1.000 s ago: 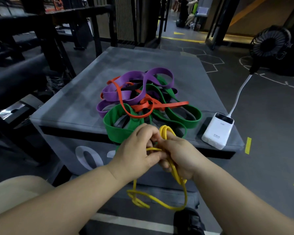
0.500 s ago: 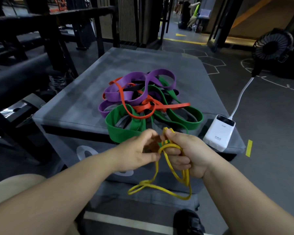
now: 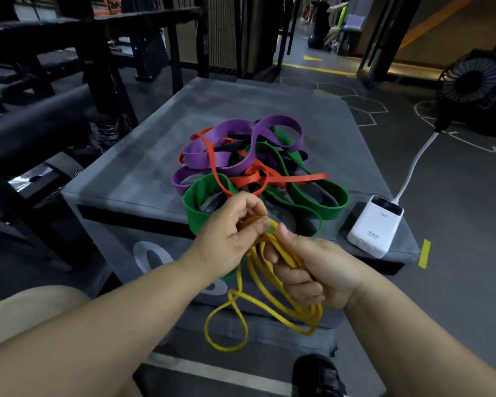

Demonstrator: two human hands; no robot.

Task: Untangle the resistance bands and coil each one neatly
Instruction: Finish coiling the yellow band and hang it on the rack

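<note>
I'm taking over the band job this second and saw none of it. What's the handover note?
Hands: the left hand pinches the top of the yellow band. The right hand has its fingers curled round the band's coils.
Yellow band: held in front of the box, free of the pile and partly coiled, with one loop hanging loose below the hands.
Pile: the green band, purple band and red band lie tangled on the box top, with some black strap among them.
Done: yellow freed.
Left: finish the yellow coil, then untangle and coil the others.
</note>
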